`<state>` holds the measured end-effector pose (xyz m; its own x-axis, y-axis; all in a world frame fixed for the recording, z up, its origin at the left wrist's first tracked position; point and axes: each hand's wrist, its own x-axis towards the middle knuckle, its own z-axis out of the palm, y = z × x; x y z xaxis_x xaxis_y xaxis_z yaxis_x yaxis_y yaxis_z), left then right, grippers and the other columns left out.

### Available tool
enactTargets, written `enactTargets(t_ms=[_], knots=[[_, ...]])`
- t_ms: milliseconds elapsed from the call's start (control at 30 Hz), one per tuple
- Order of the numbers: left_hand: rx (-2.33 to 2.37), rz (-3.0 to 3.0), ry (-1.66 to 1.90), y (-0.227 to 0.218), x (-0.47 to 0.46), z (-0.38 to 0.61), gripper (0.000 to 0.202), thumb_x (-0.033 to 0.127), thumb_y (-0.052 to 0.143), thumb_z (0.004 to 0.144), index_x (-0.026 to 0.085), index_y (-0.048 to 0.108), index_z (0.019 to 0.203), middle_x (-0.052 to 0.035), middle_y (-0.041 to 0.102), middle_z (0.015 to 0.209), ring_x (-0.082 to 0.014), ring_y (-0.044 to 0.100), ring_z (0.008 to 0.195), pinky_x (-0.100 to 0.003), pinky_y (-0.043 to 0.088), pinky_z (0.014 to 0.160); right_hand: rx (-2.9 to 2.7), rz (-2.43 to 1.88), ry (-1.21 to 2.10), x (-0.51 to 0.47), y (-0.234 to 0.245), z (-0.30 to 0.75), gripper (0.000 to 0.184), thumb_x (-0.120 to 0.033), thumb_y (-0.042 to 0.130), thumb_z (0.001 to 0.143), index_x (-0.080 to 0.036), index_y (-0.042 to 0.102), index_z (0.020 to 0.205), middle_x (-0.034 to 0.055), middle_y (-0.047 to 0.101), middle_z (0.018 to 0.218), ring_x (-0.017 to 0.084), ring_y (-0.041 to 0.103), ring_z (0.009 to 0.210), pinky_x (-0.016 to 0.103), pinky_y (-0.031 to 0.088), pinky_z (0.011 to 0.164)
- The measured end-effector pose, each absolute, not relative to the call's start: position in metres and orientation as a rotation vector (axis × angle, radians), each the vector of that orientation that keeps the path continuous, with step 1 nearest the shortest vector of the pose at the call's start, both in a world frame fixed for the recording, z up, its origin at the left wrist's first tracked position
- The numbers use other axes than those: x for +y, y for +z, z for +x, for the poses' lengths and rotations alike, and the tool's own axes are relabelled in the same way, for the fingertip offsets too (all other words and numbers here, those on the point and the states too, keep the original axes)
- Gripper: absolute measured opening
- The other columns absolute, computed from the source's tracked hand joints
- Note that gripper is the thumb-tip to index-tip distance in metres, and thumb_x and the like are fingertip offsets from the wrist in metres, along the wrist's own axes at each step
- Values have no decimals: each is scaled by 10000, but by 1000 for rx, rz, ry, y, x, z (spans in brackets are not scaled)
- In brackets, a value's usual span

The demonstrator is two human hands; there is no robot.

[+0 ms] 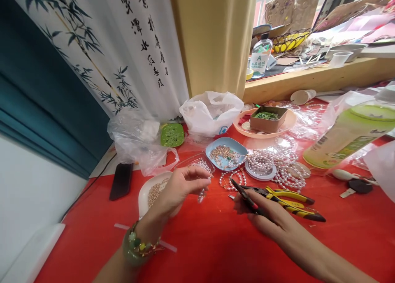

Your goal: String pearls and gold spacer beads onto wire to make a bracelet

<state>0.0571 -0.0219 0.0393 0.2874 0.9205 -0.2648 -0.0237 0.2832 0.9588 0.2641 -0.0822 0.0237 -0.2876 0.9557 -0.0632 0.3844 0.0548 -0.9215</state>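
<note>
My left hand (pixel 185 186) is closed in a pinch on a short string of clear and pearly beads (pixel 201 196), which dangles under the fingertips. A beaded bracelet and a green bangle (pixel 131 250) circle that wrist. My right hand (pixel 262 211) grips a pair of dark pliers (pixel 245 194), their jaws pointing up and left, apart from the beads. Just behind them lies a yellow-and-black pair of pliers (pixel 286 196) on the red tabletop. A white dish of small gold beads (pixel 155 192) is partly hidden by my left hand.
Behind my hands are a blue dish (pixel 217 163) of beads, pearl strands (pixel 288 170) and a clear box of pearls (pixel 201 164). A phone (pixel 121 182) lies left. A large bottle (pixel 345 135) and keys (pixel 358 186) are at right. Plastic bags (pixel 212 110) stand at the back.
</note>
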Motion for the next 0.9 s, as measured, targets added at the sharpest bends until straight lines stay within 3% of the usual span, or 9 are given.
enactTargets(t_ms=[133, 300, 633, 900], knots=[[1066, 1097, 842, 41, -27, 59, 146, 200, 708, 615, 129, 665, 735, 6, 595, 593, -74, 515, 510, -207, 407, 507, -1947, -1399, 985, -75, 33, 262, 246, -180, 434, 734, -198, 620, 895, 47, 653, 765, 205, 587, 696, 301, 463, 620], [1059, 1131, 869, 43, -29, 58, 120, 191, 708, 626, 141, 686, 732, 12, 586, 551, -64, 487, 493, -198, 396, 505, -2033, -1407, 954, -69, 40, 259, 236, -133, 433, 713, -175, 634, 828, 14, 631, 661, 156, 547, 570, 236, 403, 506], [1074, 1162, 882, 45, -29, 59, 110, 181, 705, 627, 147, 697, 730, 4, 597, 572, -70, 485, 514, -202, 394, 519, -2010, -1452, 1003, -66, 42, 256, 202, -161, 443, 724, -175, 637, 779, 2, 605, 620, 137, 510, 538, 221, 364, 483], [1104, 1210, 879, 43, -30, 59, 115, 206, 704, 624, 144, 689, 720, -6, 596, 587, -87, 475, 515, -231, 391, 521, -2036, -1494, 1045, -68, 44, 255, 206, -177, 415, 754, -163, 620, 750, -18, 502, 547, 121, 413, 497, 220, 309, 441]])
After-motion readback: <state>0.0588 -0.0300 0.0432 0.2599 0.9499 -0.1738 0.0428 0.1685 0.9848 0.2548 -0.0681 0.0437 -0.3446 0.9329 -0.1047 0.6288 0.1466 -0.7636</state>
